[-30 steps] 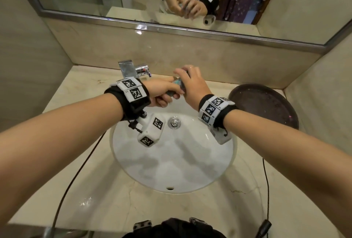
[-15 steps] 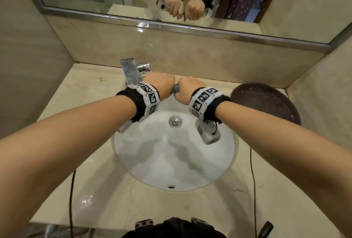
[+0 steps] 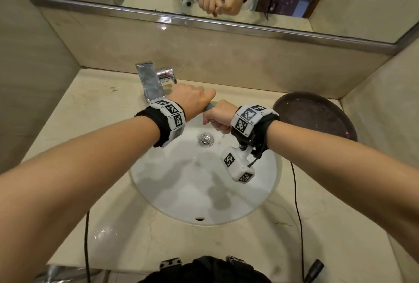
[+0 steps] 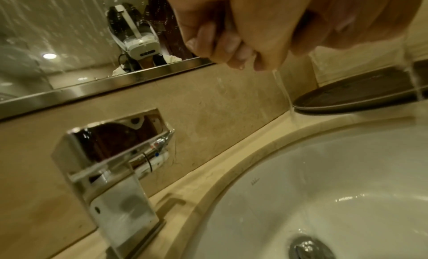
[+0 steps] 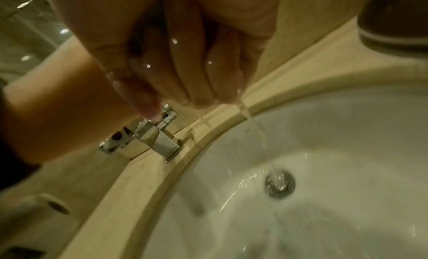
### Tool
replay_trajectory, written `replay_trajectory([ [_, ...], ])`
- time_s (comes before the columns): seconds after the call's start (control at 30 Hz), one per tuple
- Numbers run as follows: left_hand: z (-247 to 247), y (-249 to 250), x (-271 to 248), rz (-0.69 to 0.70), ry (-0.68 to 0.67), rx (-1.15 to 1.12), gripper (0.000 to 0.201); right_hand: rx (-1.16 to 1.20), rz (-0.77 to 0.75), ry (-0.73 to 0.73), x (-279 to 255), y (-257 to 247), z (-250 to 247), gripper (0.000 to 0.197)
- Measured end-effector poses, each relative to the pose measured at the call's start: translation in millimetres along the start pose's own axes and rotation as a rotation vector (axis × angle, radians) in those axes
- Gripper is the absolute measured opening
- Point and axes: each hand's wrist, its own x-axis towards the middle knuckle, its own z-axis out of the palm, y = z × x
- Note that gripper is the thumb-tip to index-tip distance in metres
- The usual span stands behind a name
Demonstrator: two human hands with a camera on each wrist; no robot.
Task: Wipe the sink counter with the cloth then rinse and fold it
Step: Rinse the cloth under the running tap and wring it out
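Cloth (image 3: 209,107), seemingly twisted, gripped by both fists over glossy round sink (image 3: 181,194).

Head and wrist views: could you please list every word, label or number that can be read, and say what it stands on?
"R2": on the top face of the right wristband, beside a square marker.
"R1": on the side face of the same band.
The left wristband has small corner letters, too small to read.
The sink has a tiny maker's mark on its inner wall, too blurred to read.
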Motion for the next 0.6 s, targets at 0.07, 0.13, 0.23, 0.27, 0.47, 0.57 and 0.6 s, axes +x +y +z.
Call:
replay_trajectory([
  [0.07,0.7,1.7,-0.1,-0.021,-0.001,-0.028,0.020,-0.147,-0.034,0.060,1.4,0.5,-2.6,0.028],
  [0.13,1.2,4.0,0.9,-0.057,-0.034,-0.098,0.023,-0.212,-0.052,0.099,3.1,1.1,-5.3,0.027],
  [0.23,1.2,8.5,1.5,-0.130,-0.081,-0.199,0.026,-0.269,-0.067,0.131,3.0,0.9,-9.8,0.019],
  [0.27,0.9,9.2,1.4,-0.131,-0.075,-0.183,0.027,-0.287,-0.075,0.133,2.5,1.3,-10.5,0.016],
  [0.47,-6.7,14.7,-4.3,-0.084,-0.107,0.007,0.029,-0.406,-0.155,0.106,-5.1,7.5,-13.3,0.017],
  [0.57,-6.8,19.5,-7.1,-0.120,-0.133,-0.008,0.029,-0.436,-0.183,0.095,-6.5,9.5,-15.4,0.020],
  [0.6,-6.8,21.0,-8.2,-0.136,-0.138,-0.020,0.029,-0.452,-0.185,0.086,-6.9,10.4,-15.6,0.022],
])
